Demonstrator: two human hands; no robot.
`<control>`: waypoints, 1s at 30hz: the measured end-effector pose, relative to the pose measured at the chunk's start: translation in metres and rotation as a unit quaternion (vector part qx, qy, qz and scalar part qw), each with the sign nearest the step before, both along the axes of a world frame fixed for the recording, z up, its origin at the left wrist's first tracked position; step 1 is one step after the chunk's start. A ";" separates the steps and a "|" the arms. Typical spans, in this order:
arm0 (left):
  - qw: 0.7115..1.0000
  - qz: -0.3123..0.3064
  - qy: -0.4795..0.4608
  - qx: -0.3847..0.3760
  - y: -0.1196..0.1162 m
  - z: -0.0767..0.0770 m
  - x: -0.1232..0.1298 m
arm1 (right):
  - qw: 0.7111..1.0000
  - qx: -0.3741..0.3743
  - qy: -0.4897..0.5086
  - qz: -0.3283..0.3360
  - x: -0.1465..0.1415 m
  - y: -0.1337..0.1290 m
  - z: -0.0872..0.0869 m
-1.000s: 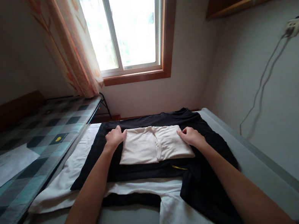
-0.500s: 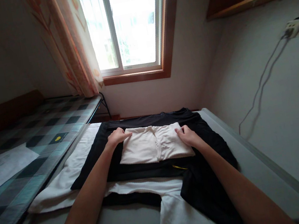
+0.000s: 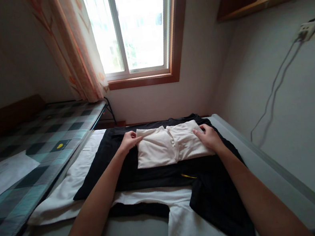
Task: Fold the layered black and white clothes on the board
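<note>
A folded cream-white garment (image 3: 157, 150), with a seam-like fold down its middle, is between my hands over a spread black garment (image 3: 153, 179). My left hand (image 3: 129, 141) pinches its far left corner between thumb and fingers. At the right side, my right hand (image 3: 208, 136) grips the edge, thumb on top. Beneath the black garment lies a white garment (image 3: 190, 218), one part of it hanging toward me. A black sleeve-like part (image 3: 218, 205) of the dark cloth reaches toward the near edge, with a small yellow strip (image 3: 189, 176) beside it.
The clothes lie on a grey surface (image 3: 129, 233). To the left stands a bed with a checked mattress (image 3: 35, 133) and white papers (image 3: 7, 175) on it. Ahead are a window (image 3: 141, 23) and a curtain (image 3: 78, 46). A cable (image 3: 274, 89) hangs along the right wall.
Both hands have moved right and slightly away from me, carrying the folded cream-white garment across the black one. The clothes underneath look unmoved.
</note>
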State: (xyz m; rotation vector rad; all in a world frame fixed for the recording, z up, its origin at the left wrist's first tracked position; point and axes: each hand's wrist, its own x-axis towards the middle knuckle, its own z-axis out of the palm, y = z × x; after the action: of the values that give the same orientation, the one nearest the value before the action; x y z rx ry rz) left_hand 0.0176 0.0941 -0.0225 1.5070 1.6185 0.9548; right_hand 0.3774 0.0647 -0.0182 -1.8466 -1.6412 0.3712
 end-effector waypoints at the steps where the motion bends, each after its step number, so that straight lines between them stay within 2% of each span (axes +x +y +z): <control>1: 1.000 0.002 0.012 0.014 -0.001 -0.003 0.005 | 1.000 -0.008 -0.002 -0.006 0.005 0.002 -0.002; 4: 0.992 0.020 0.094 0.080 -0.005 -0.010 0.020 | 0.998 -0.051 -0.025 -0.019 0.016 0.007 -0.012; 6: 0.976 0.035 0.168 0.135 -0.009 -0.010 0.029 | 0.997 -0.067 -0.037 -0.016 0.020 0.011 -0.019; 8: 0.955 0.012 0.225 0.194 -0.017 -0.007 0.039 | 0.998 -0.061 -0.027 -0.007 0.022 0.014 -0.024; 10: 0.932 -0.068 0.262 0.242 -0.027 -0.004 0.050 | 0.999 -0.044 -0.006 0.003 0.024 0.016 -0.026; 13: 0.879 -0.229 0.303 0.289 -0.044 -0.003 0.070 | 0.999 -0.031 0.022 0.022 0.027 0.017 -0.027; 16: 0.835 -0.340 0.328 0.281 -0.055 -0.012 0.085 | 0.999 -0.018 0.034 0.035 0.027 0.016 -0.026; 18: 0.826 -0.379 0.336 0.247 -0.057 -0.019 0.090 | 0.999 -0.017 0.027 0.032 0.026 0.015 -0.025; 23: 0.819 -0.401 0.350 0.212 -0.055 -0.029 0.087 | 0.999 -0.008 -0.002 0.045 0.026 0.013 -0.022; 30: 0.829 -0.414 0.331 0.178 -0.058 -0.017 0.087 | 0.998 -0.001 -0.001 0.068 0.030 0.014 -0.024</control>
State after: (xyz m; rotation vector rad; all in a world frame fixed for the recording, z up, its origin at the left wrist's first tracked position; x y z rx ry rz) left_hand 0.1050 0.0363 -0.0398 2.6900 0.9555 0.2224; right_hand 0.4074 0.0786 -0.0420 -1.7433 -1.7733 0.4295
